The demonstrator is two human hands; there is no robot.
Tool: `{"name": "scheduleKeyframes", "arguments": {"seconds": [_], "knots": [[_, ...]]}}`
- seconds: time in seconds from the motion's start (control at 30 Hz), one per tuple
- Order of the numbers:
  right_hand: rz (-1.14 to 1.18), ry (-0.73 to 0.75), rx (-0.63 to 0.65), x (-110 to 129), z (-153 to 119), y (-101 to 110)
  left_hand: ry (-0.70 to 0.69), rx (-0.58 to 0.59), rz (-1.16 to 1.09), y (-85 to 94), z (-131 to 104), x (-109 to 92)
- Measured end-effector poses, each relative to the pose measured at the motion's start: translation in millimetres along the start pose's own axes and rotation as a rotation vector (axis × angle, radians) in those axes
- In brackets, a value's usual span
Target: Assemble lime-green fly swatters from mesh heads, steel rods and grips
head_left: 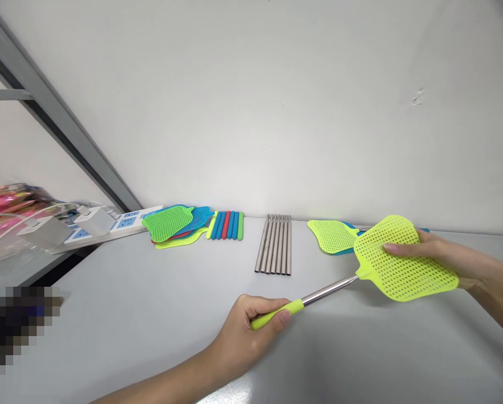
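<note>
A yellow-green fly swatter [402, 264] is held above the table between my two hands. My left hand [251, 328] is wrapped round its yellow-green grip, from which a short metal rod runs to the perforated head. On the head itself, my right hand [428, 252] has its thumb on the near face; its other fingers are hidden behind. Just behind the head, another yellow-green swatter [333, 235] lies over a blue one [347, 251] on the table. Several metal rods [274, 247] lie side by side beyond my left hand.
Several coloured grips [226, 225] lie in a row beside a pile of loose swatter heads [169, 223] at the back left. A power strip [127, 220] with white plugs [93, 220] runs along the table's left edge. A white wall [276, 112] rises behind.
</note>
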State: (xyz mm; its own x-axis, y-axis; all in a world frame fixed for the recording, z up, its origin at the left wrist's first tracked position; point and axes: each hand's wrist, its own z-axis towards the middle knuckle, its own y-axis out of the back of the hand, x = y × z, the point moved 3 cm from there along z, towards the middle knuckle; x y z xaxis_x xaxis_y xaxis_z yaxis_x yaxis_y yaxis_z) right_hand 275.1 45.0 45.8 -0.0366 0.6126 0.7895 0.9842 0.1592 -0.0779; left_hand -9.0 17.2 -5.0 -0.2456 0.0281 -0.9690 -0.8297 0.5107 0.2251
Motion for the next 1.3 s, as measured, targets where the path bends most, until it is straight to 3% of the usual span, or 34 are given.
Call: {"name": "scheduleKeyframes", "arguments": {"seconds": [0.57, 1.3], "knots": [[-0.036, 0.041, 0.111, -9, 8, -6, 0.029, 0.043, 0.027, 0.5, 0, -1], [-0.007, 0.108, 0.131, -13, 13, -21, 0.064, 0.129, 0.043, 1.8, 1, -7]]}}
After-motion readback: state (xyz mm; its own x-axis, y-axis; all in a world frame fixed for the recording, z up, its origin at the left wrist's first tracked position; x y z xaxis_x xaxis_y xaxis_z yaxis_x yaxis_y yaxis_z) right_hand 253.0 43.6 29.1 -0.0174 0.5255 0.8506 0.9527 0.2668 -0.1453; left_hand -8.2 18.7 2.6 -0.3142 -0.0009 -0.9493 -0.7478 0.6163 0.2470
